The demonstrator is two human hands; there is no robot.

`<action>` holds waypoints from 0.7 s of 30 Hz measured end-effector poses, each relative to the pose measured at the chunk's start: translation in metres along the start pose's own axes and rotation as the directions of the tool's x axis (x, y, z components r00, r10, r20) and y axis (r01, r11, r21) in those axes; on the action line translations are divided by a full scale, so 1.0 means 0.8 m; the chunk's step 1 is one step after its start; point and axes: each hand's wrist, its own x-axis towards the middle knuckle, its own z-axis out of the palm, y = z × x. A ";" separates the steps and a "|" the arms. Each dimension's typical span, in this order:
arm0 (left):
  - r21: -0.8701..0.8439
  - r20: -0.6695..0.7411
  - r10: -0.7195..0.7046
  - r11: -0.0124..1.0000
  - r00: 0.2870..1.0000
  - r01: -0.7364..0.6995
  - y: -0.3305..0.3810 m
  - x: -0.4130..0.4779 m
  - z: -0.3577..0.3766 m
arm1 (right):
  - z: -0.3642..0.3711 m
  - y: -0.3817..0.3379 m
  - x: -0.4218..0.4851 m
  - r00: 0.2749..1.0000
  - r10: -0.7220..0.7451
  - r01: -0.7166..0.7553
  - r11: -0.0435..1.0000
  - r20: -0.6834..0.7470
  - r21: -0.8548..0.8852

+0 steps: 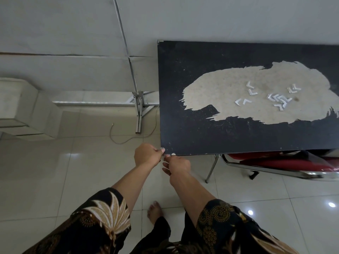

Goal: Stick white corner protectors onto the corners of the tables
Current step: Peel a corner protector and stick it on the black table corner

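Evidently mid-task | left hand [148, 155] pinched a white corner protector [162, 149] at the tabletop's [183, 136] near-left corner | right hand [177, 165] beside it, grip unclear | spare protectors [278, 100] lay mid-tabletop; more corners likely remained.

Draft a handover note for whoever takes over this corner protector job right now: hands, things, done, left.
Hands: the left grip pinches a small white plastic corner protector at the near left corner of the worn black rectangular table. The right grip has fingertips at that corner's edge; whether it holds anything is unclear.
Supplies: loose white L-shaped protectors lie scattered on the table's bare beige patch.
Done: the far left corner shows something pale, too small to confirm as a protector.
Left: press this one firmly, then the right-hand corners, out of view.
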 end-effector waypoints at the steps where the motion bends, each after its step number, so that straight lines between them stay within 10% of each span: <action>1: 0.034 -0.010 -0.010 0.999 1.000 0.011 0.003 0.001 0.000 | 0.002 0.000 0.001 1.000 0.001 -0.001 1.000 -0.015 0.007; 21: 0.102 0.000 -0.046 0.994 0.999 0.046 0.004 0.013 0.001 | 0.005 -0.007 0.000 0.998 0.020 -0.028 0.993 -0.065 -0.115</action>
